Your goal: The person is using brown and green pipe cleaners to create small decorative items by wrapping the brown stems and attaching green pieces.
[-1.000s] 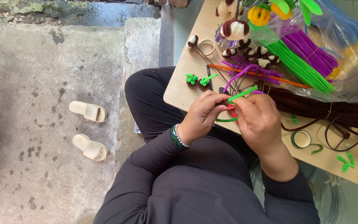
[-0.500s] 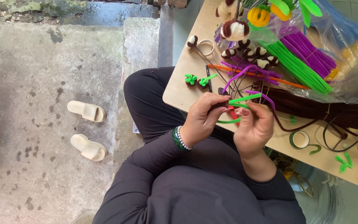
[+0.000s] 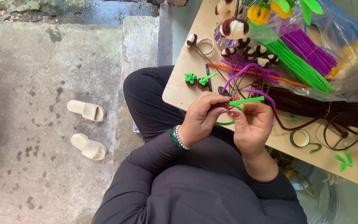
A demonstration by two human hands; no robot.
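Observation:
My left hand and my right hand meet above my lap at the near edge of a wooden table. Both pinch a bright green pipe cleaner; one end sticks out to the right and a loop curves below the fingers. A small dark piece sits between the fingertips, mostly hidden. A purple pipe cleaner arches just behind my right hand. My left wrist wears a green bangle and a bead bracelet.
On the table lie two small green pieces, brown-and-white fuzzy balls, plastic-wrapped bundles of green and purple pipe cleaners, brown ones and a tape roll. Two pale sandals sit on the concrete floor at left.
Both hands have shifted slightly while working the green pipe cleaner; its free end now points more level to the right. The camera view has moved a little.

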